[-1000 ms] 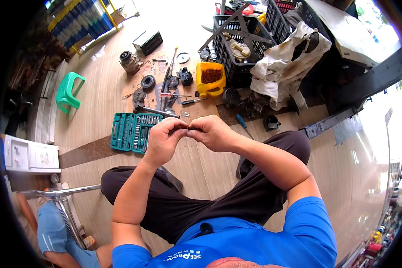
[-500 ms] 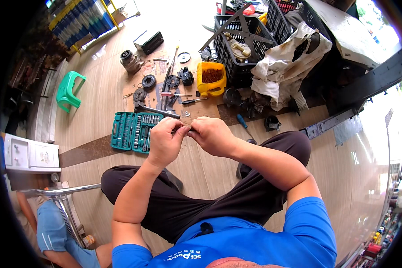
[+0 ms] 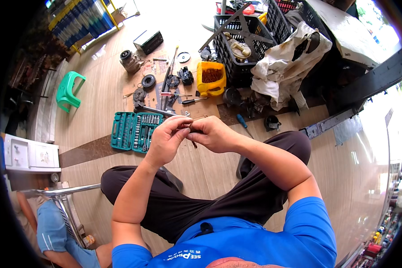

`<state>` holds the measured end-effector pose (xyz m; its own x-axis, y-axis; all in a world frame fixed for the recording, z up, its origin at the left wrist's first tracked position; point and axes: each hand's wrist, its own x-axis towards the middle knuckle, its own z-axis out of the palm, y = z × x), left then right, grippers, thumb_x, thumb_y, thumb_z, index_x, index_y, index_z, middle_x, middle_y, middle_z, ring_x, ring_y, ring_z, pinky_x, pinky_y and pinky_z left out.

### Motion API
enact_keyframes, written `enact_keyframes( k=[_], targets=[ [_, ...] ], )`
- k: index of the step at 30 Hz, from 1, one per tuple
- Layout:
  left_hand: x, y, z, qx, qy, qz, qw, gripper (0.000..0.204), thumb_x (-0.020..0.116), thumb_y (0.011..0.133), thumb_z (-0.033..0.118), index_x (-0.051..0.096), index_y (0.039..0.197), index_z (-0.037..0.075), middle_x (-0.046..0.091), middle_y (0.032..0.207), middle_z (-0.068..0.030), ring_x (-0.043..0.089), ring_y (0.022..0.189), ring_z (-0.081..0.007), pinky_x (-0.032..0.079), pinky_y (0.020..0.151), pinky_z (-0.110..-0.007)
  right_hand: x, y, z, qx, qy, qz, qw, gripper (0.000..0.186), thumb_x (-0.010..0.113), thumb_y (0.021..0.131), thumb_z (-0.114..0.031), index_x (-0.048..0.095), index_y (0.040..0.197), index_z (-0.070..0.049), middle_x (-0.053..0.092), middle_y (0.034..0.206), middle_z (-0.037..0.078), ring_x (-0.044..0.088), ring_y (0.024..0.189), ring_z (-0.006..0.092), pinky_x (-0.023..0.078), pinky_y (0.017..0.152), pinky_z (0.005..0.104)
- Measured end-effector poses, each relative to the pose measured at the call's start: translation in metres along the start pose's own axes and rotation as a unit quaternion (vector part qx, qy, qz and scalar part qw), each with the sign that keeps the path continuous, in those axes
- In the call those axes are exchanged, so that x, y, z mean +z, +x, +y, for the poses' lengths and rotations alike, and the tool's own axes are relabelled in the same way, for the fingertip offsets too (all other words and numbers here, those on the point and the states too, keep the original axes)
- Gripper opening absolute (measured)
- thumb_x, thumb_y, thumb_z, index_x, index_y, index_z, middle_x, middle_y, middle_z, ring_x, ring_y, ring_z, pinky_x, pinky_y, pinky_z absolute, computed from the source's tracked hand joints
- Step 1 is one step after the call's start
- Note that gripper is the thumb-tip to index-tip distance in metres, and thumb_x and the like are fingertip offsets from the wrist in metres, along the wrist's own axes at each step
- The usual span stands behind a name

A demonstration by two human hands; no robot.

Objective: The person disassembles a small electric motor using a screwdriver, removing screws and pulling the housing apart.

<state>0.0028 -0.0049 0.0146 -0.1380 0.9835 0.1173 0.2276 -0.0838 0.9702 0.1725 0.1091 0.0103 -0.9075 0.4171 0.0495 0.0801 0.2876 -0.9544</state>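
Nearest, above the sitter's lap, the left hand [image 3: 165, 139] and right hand [image 3: 213, 133] meet fingertip to fingertip, pinched together on a small dark part [image 3: 194, 144] too tiny to identify. Judged a fine fitting step, the next move calls for steady fingertip control. Beyond, on the wooden floor [image 3: 107, 89], lie a teal socket set [image 3: 136, 129] and a yellow container [image 3: 211, 78].

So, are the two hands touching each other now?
Touching. In the head view the left hand and the right hand meet at the fingertips, with no gap between them, pinching a small dark part together.
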Motion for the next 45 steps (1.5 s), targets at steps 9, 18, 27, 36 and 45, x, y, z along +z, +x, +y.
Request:
enact_keyframes(
  k=[9, 18, 27, 36, 45],
  targets=[
    [0.001, -0.001, -0.008, -0.047, -0.138, 0.044, 0.988, 0.014, 0.068, 0.091, -0.004, 0.071, 0.104, -0.005, 0.067, 0.109, -0.0087, 0.067, 0.097, -0.0144, 0.056, 0.085, -0.026, 0.004, 0.001, -0.003, -0.034, -0.066, 0.061, 0.995, 0.017, 0.07, 0.09, -0.016, 0.069, 0.095, 0.0, 0.069, 0.085, 0.019, 0.068, 0.079, 0.035, 0.053, 0.072, 0.0402],
    [0.003, -0.001, -0.001, -0.009, 0.004, 0.081, 0.997, 0.012, 0.075, 0.087, -0.001, 0.072, 0.097, -0.006, 0.068, 0.094, -0.0069, 0.068, 0.083, -0.0122, 0.055, 0.074, -0.023, 0.007, -0.003, -0.001, -0.089, -0.207, 0.092, 0.97, 0.017, 0.07, 0.089, -0.02, 0.065, 0.087, -0.003, 0.066, 0.084, 0.016, 0.066, 0.083, 0.0371, 0.053, 0.072, 0.0468],
    [0.015, -0.002, -0.01, -0.073, -0.027, 0.147, 0.986, 0.006, 0.072, 0.092, 0.002, 0.068, 0.092, -0.002, 0.069, 0.082, -0.0022, 0.063, 0.074, -0.0066, 0.052, 0.069, -0.022, 0.024, -0.006, 0.005, -0.093, -0.34, 0.141, 0.925, 0.017, 0.067, 0.092, -0.018, 0.06, 0.083, -0.006, 0.064, 0.083, 0.013, 0.064, 0.075, 0.0339, 0.052, 0.062, 0.0428],
    [0.005, -0.001, -0.003, 0.022, -0.028, 0.061, 0.998, 0.009, 0.064, 0.097, 0.002, 0.069, 0.102, -0.003, 0.068, 0.101, -0.0061, 0.064, 0.091, -0.0096, 0.055, 0.078, -0.024, 0.005, 0.0, -0.002, -0.057, -0.128, 0.049, 0.989, 0.014, 0.066, 0.091, -0.016, 0.067, 0.092, -0.002, 0.067, 0.089, 0.02, 0.064, 0.089, 0.0394, 0.051, 0.077, 0.0463],
    [0.011, -0.001, -0.012, -0.073, -0.073, 0.145, 0.984, 0.009, 0.069, 0.094, 0.005, 0.07, 0.097, -0.004, 0.071, 0.085, -0.0046, 0.066, 0.076, -0.009, 0.054, 0.069, -0.024, 0.014, -0.003, 0.002, -0.079, -0.238, 0.106, 0.962, 0.016, 0.066, 0.092, -0.02, 0.067, 0.092, -0.004, 0.067, 0.09, 0.015, 0.066, 0.086, 0.0362, 0.054, 0.074, 0.0451]
  ],
)
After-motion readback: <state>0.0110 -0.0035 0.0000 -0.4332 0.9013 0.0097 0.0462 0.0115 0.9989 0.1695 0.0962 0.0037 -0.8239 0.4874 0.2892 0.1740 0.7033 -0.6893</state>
